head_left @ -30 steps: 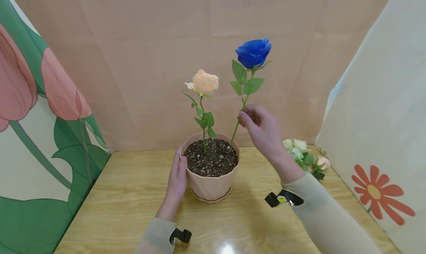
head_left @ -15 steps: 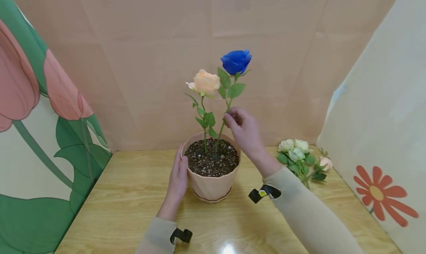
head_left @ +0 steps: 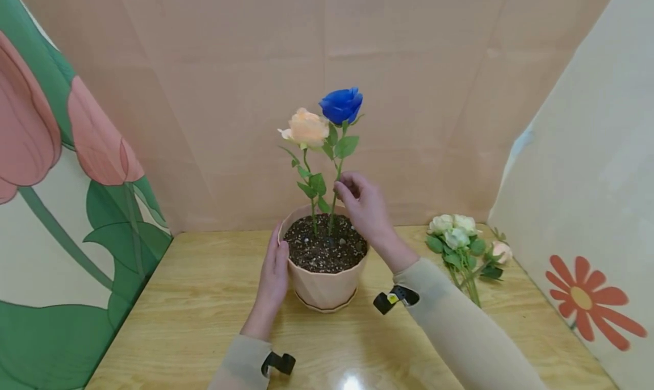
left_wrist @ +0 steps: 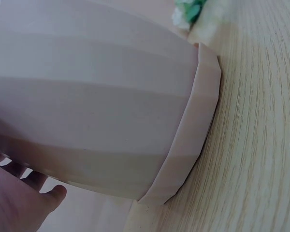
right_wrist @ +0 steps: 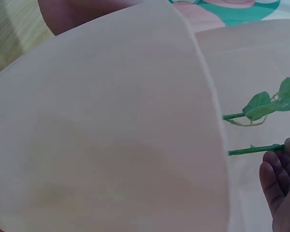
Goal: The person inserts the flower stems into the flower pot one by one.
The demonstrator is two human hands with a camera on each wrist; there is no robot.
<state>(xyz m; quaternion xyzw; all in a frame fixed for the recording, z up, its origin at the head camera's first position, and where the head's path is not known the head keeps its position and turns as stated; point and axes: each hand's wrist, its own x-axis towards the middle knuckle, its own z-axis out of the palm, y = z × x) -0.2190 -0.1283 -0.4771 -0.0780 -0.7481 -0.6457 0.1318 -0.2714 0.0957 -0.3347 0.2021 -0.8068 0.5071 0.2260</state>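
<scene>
One pale pink pot (head_left: 327,285) stands in one saucer (head_left: 327,309) on the table (head_left: 179,322). The pot holds dark soil (head_left: 324,254) flecked with pale bits, and two roses rise from it: a peach rose (head_left: 306,129) with its stem at about 11 o'clock of the soil, and a blue rose (head_left: 341,105) with its stem at roughly 12 o'clock, its bloom higher. The lower stem ends are out of sight, so how deep they sit cannot be told.

The right hand (head_left: 365,208), at 1 o'clock from the pot, pinches the blue rose's stem between thumb and fingers. The left hand (head_left: 273,273) rests at the pot's 9 o'clock side with extended fingers, grasping nothing; part of it is hidden behind the pot in the left wrist view. The right wrist view shows both stems, but the pot wall covers their feet and both blooms are cut off.

At 3 o'clock from the pot lies one bunch of flowers (head_left: 455,237): three whitish blooms and one pinkish one, some stems overlapping too much to count. Two sleeves run off the bottom edge.
</scene>
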